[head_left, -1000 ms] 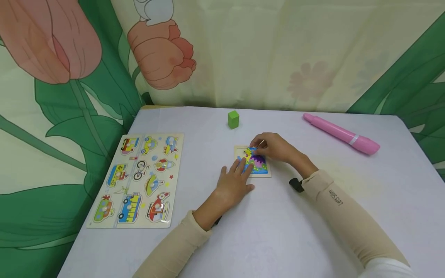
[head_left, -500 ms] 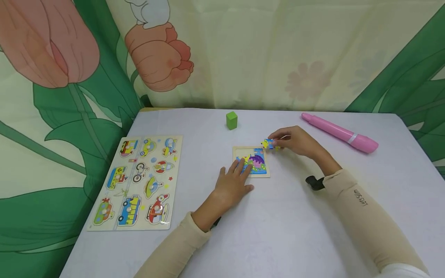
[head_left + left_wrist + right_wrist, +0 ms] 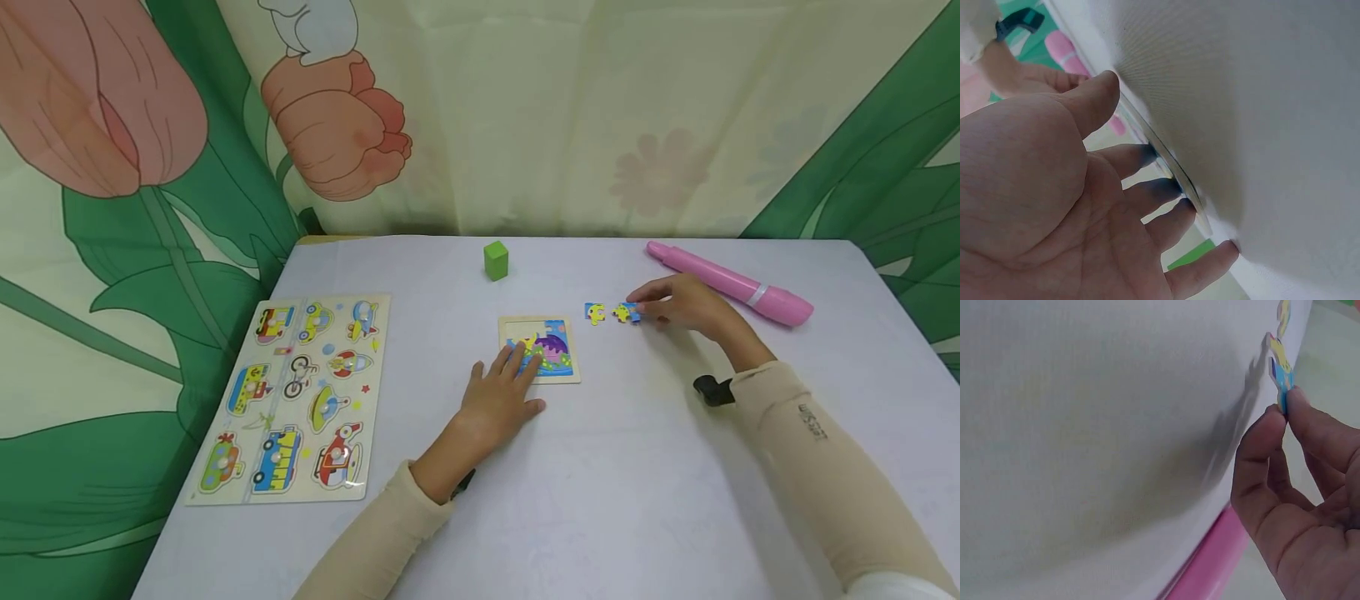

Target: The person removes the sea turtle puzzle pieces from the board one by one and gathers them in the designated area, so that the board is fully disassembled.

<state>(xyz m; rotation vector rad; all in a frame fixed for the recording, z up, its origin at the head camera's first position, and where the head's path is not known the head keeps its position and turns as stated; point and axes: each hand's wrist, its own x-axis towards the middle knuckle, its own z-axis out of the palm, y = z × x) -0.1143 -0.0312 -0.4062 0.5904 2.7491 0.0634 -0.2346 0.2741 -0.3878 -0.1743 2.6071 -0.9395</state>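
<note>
"Where did the right hand point(image 3: 682, 307) go?"

"It moved away from the puzzle point(image 3: 528, 328), closer to the pink stick point(image 3: 727, 282). It pinches a piece point(image 3: 626, 313) out there."

"What else?"

"Another bit point(image 3: 595, 313) lies between the hand and the puzzle now. The puzzle's top lost some yellow."

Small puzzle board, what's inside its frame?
The puzzle board holds colourful pieces at right and shows a pale gap at upper left. The left hand covers part of the lower left, hiding what's there.
</note>
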